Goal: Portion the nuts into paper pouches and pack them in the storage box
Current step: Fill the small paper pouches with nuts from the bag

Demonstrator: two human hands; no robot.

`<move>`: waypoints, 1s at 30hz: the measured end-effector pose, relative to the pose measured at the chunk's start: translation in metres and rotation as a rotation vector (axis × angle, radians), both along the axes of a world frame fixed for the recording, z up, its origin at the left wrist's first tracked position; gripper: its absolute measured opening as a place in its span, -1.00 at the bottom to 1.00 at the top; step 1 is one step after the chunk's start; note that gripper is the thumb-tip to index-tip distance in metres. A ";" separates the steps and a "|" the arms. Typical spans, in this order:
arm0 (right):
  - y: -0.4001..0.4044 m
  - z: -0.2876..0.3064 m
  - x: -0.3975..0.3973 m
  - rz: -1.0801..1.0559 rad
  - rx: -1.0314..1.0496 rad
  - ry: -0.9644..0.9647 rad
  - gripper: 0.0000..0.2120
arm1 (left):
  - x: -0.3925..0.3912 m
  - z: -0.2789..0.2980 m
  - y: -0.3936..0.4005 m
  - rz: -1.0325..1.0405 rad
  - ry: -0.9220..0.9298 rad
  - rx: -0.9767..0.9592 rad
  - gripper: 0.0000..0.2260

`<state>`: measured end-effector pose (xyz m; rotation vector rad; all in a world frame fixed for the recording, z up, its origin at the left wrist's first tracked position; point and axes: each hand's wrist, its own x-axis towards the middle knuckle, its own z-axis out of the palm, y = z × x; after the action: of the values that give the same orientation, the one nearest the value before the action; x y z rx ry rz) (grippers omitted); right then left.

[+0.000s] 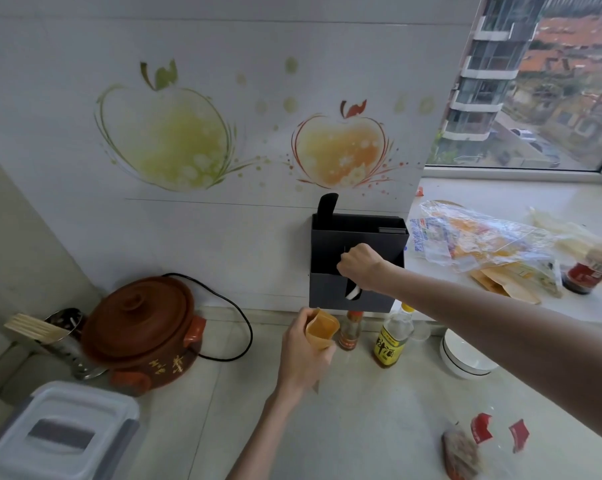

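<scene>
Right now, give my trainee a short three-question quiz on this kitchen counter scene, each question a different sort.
1. True or false: the left hand holds the open tan paper pouch.
2. The right hand reaches to: A) the brown clay pot B) the black wall-mounted holder C) the white bowl.
3. Fill in: the yellow-capped bottle stands between the small red-capped bottle and the ___.

Key: 1 true; 2 B; 3 white bowl.

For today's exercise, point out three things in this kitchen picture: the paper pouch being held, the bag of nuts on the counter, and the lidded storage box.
paper pouch (322,328), head view, on its open upper half.
bag of nuts (460,452), head view, on its filled middle.
storage box (62,434), head view, on its lid.
</scene>
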<state>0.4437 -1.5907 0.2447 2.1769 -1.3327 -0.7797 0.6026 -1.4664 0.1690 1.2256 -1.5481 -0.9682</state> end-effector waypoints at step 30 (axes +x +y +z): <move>0.131 0.017 -0.119 -0.699 0.175 -1.248 -0.77 | -0.057 -0.014 0.023 -0.103 -0.092 -0.023 -0.63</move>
<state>0.3246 -1.4596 0.2619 2.3525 -2.7614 0.4759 0.5454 -1.4435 0.1547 1.1983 -1.7042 -0.9690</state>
